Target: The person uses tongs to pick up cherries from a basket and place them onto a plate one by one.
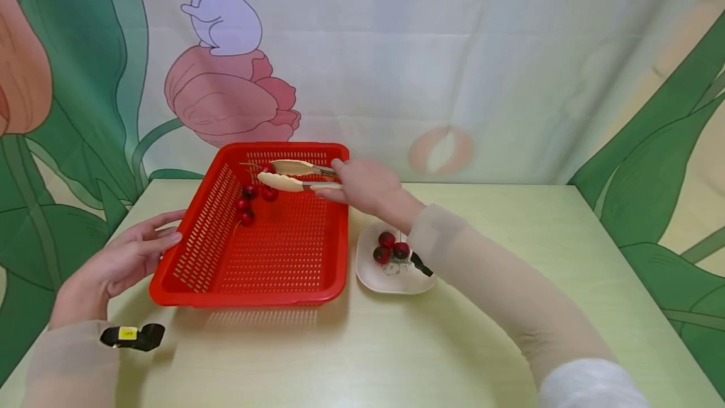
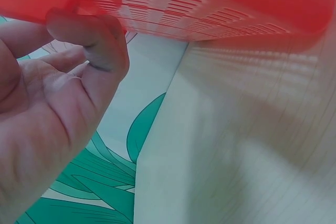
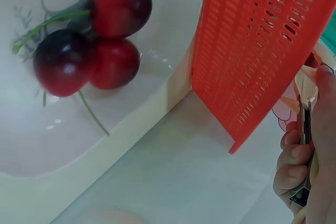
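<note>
Lying at the tips of a pair of cream-tipped tongs [image 1: 283,182], a red cherry [image 1: 268,169] sits toward the far left corner of a red basket [image 1: 249,299]; whether the tips press on it cannot be told. More cherries [image 1: 269,194] cluster just beside it along the basket's left side. A person's right hand [image 1: 370,186] grips the tongs, reaching in over the right wall, while the left hand [image 1: 133,254] holds the opposite rim, its fingers bent against the edge.

The step in hand appears to be picking fruit out of the basket by tongs. The next move seems to call for a light squeeze around the cherry, then a lift high enough to clear the wall, with the basket kept steady.

Near the basket's right side, a white panda-print plate [image 1: 370,279] bears three cherries on the pale tabletop [image 1: 566,257]. Behind hangs a cartoon-printed backdrop [image 1: 362,80].
</note>
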The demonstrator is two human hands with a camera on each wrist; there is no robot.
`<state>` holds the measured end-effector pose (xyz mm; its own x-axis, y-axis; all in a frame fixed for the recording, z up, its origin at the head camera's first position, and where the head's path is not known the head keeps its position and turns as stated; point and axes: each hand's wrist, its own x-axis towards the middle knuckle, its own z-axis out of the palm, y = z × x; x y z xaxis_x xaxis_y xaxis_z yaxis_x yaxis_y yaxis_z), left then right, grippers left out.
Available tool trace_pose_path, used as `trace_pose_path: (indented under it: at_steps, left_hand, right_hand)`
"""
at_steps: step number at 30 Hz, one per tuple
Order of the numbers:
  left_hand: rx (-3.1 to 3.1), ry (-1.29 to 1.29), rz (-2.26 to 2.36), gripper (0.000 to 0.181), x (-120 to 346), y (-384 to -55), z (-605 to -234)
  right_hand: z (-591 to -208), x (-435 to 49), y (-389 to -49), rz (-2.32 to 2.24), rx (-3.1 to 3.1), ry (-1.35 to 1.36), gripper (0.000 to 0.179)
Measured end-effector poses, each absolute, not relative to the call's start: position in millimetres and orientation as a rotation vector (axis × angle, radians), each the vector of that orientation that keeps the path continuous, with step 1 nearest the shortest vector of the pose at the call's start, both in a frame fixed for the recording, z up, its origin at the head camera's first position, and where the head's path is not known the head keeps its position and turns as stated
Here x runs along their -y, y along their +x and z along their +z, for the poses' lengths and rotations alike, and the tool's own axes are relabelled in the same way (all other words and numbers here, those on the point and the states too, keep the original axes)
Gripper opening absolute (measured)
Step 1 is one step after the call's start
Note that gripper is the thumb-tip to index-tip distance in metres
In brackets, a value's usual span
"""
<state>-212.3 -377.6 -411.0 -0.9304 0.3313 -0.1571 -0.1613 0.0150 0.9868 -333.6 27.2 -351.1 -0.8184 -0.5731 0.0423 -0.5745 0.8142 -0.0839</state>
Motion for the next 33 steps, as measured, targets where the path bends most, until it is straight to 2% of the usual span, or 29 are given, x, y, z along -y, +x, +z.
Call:
trace_pose_path:
  at_steps: [8, 19, 33]
  left_hand:
    - [-1.922, 0.192, 1.998, 0.045, 376.6, -214.0, -410.0]
    - [-1.974, 0.17, 1.965, 0.052, 377.7, -212.4, -410.0]
    - [-1.972, 0.16, 1.972, 0.048, 378.4, -213.1, -410.9]
  right_hand:
    - [-350.2, -52.7, -328.4, 0.238, 2.883, 0.965, 0.053]
    - [-348.5, -73.6, -323.4, 0.236, 2.841, 0.959, 0.051]
    - [-346.9, -89.9, -313.4, 0.268, 2.822, 0.929, 0.049]
